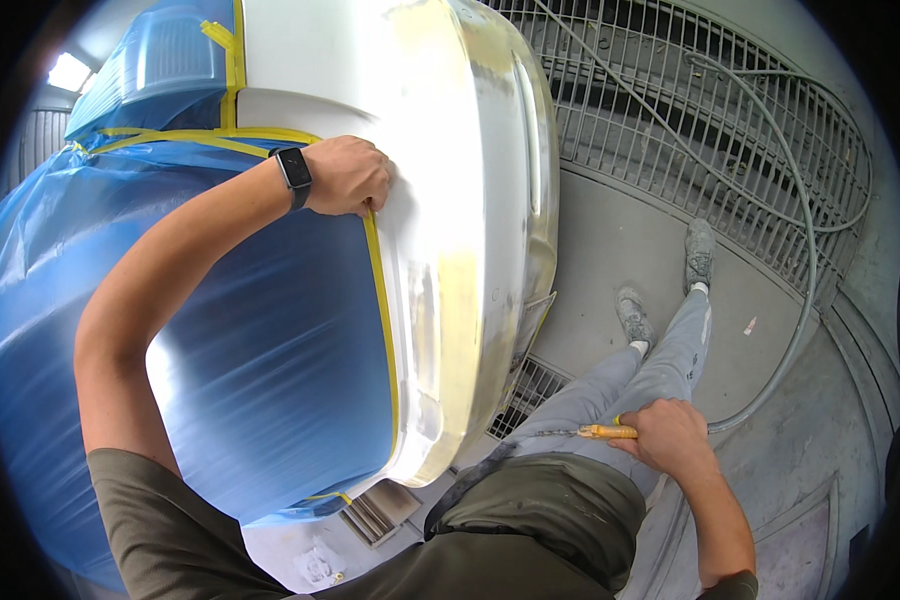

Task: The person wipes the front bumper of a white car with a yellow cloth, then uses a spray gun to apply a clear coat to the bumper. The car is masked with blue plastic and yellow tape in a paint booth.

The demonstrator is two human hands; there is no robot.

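Observation:
My left hand (348,176), with a dark watch on the wrist, is closed, its curled fingers at the yellow masking tape (378,270). That strip runs down from my fingers along the edge of blue masking film (280,340). Beside it is a white car body panel (410,170) with sanded, yellowish patches. Down at the right, near my thigh, my right hand (673,438) is wrapped round a yellow-orange utility knife (607,432). A long thin blade seems to reach left from it. The fingertips of my left hand are partly hidden.
A grey hose (806,270) curves over the floor at the right and passes behind my right hand. Metal floor grating (660,110) lies at the far right. More blue film (175,65) and yellow tape cover the upper left. Crumpled pale material (318,563) lies below the car.

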